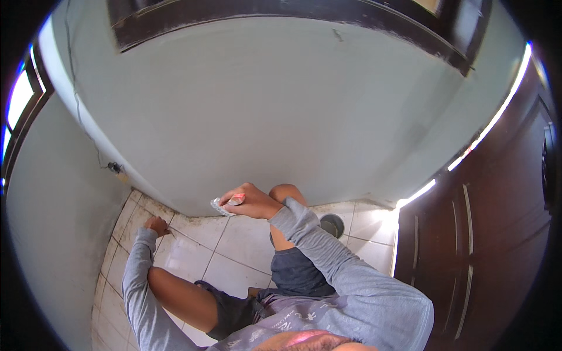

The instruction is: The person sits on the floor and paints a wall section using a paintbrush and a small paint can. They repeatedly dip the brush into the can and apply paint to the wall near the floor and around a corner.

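My right hand (252, 202) is raised in front of the wall, its fingers closed round a brush handle (237, 199) with a translucent and red end. The white bristles (219, 207) show at the left of the fingers. My left hand (157, 225) is low at the left, above the white floor tiles (193, 228) near the wall corner. Its fingers are curled, and a small thin thing may stick out below them; too small to tell what it is.
A grey painted wall (281, 109) stands close ahead, with a dark wooden frame (263, 11) above. A round dark container (332, 225) sits on the floor beyond my right knee. A brown wooden door (474, 245) is at the right. A cable with a plug (115, 167) hangs at the left.
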{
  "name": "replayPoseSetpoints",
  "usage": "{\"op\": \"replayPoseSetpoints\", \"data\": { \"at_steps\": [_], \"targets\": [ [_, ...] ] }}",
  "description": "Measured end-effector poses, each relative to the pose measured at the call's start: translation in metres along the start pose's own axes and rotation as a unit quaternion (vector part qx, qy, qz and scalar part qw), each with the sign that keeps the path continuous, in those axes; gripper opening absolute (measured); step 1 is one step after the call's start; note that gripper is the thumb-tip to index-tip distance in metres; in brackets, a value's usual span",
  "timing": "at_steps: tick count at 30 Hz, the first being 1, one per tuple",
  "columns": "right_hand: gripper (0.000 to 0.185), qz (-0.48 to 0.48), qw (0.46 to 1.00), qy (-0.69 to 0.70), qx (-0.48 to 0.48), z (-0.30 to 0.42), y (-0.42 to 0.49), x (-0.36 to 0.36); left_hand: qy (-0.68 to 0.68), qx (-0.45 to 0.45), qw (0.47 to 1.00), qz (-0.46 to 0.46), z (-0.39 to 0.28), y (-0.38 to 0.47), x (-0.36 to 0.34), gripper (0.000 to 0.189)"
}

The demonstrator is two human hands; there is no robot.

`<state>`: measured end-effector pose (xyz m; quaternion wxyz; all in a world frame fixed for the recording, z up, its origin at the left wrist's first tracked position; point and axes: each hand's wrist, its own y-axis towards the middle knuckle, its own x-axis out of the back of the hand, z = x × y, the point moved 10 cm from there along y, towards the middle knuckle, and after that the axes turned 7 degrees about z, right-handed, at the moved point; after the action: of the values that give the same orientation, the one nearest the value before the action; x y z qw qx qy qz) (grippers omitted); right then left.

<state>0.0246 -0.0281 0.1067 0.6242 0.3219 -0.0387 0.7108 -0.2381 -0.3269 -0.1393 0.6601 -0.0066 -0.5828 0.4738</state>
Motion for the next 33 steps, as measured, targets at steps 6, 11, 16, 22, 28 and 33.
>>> {"op": "replayPoseSetpoints", "data": {
  "at_steps": [6, 11, 16, 22, 28, 33],
  "targets": [
    [0.029, -0.009, 0.999, -0.034, 0.02, 0.005, 0.0, 0.006, -0.053, -0.015, 0.997, -0.046, -0.015, 0.002, 0.027, 0.027],
    [0.026, -0.012, 1.0, 0.018, -0.001, 0.003, 0.001, 0.01, -0.034, -0.033, 0.998, -0.053, -0.01, 0.006, 0.032, 0.029],
    [0.026, -0.025, 0.998, 0.05, 0.009, 0.006, -0.001, 0.013, 0.038, -0.011, 0.999, 0.003, 0.0, 0.018, 0.022, 0.033],
    [0.025, -0.023, 1.0, 0.019, 0.007, 0.007, 0.002, 0.01, -0.051, -0.007, 0.998, -0.035, 0.016, 0.029, 0.009, 0.032],
    [0.023, -0.026, 0.999, -0.005, 0.027, 0.009, 0.003, 0.01, -0.02, -0.057, 0.998, -0.02, 0.015, 0.041, -0.002, 0.028],
    [0.023, -0.041, 0.999, -0.008, 0.031, 0.013, 0.001, 0.011, 0.072, -0.052, 0.996, 0.01, 0.005, 0.039, 0.004, 0.038]
  ]
}}
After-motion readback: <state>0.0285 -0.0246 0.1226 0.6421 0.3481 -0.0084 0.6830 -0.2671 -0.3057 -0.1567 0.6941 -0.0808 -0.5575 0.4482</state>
